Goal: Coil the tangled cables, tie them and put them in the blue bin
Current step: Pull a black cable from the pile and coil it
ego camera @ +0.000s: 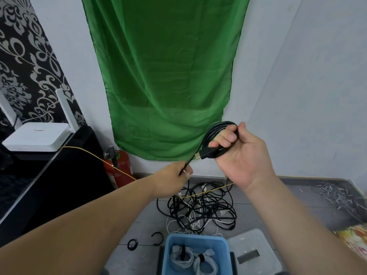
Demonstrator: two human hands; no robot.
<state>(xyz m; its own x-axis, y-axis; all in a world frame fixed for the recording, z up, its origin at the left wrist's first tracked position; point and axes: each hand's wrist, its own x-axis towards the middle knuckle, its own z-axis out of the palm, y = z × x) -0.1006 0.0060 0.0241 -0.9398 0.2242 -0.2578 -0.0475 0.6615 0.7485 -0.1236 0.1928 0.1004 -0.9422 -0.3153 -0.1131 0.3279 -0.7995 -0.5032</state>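
Coiling a black cable [213, 133], gripping its loops in the right hand [244, 155], pinching the trailing strand with the left hand [174, 173], next likely needing another wrap.

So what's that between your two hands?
A straight stretch of thin black cable, running from the coiled black loops gripped by the right hand down to the pinching left hand; the head view shows it.

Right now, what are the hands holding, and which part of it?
The right hand grips the black cable by its coiled loops, beside the plug. The left hand pinches the same cable's loose stretch, below the coil.
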